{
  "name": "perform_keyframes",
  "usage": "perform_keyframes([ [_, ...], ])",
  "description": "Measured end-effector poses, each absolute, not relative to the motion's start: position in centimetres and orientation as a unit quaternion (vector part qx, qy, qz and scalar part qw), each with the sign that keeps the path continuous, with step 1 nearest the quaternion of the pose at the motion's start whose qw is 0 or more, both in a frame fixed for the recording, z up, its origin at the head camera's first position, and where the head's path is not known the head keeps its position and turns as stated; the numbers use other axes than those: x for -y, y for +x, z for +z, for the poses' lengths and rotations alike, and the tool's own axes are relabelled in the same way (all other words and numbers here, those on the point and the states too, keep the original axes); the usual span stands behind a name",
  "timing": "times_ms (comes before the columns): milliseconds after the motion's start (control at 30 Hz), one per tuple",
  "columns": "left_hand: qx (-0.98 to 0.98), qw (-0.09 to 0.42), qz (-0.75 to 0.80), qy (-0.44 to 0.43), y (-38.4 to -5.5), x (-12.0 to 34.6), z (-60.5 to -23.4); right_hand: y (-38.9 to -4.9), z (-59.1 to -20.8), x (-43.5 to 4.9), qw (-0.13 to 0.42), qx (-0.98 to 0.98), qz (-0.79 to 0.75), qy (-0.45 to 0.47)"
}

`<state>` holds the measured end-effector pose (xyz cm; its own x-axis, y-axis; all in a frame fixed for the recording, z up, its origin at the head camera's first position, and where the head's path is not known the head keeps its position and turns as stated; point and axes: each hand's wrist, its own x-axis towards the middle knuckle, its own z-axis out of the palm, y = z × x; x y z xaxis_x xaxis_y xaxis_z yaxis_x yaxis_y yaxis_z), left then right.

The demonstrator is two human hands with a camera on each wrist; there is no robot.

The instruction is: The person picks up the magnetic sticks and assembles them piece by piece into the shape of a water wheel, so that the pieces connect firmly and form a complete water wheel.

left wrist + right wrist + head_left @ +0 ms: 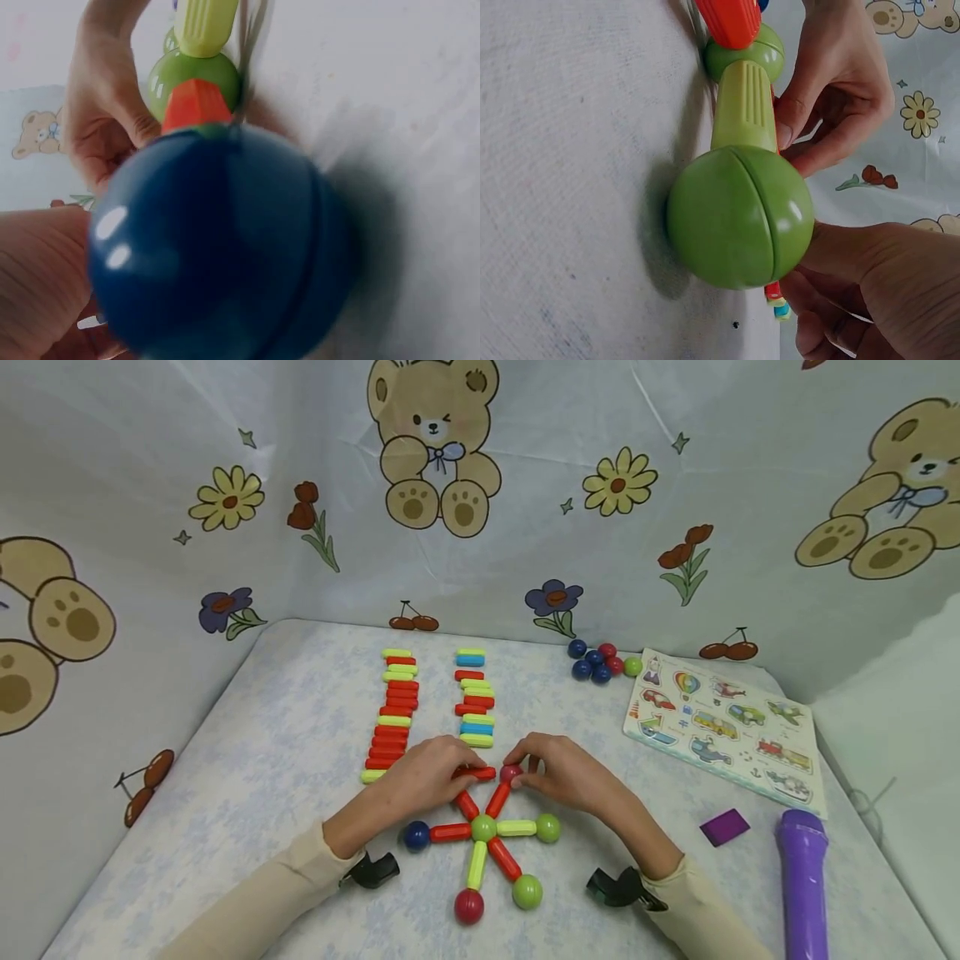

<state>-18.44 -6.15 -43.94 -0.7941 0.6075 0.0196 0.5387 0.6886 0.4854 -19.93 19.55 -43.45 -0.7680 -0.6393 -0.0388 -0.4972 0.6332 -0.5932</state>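
My left hand pinches a short red rod that points right. My right hand grips a dark red ball at the tip of a red spoke. Both belong to a star-shaped build around a green hub ball. Its other spokes end in a blue ball, a red ball and two green balls. The left hand hides the outer end of the upper-left red spoke. The blue ball and a green ball fill the wrist views' foregrounds.
Two columns of red, yellow and blue rods lie beyond the left hand. Several loose balls sit at the back, beside a picture board. A purple card and a purple tube lie at the right.
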Motion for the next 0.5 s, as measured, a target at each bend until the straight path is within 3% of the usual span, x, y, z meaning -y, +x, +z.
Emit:
perform_keyframes([
  [300, -0.913, 0.058, 0.249, 0.319, -18.1, 6.5, -43.2, -19.7, -43.5, -19.5, 0.114, -0.889, -0.257, -0.361],
  [500, -0.943, 0.049, 0.204, 0.256, -17.8, 9.6, -40.0, -19.7, -42.8, -20.0, 0.133, -0.900, -0.240, -0.338],
])
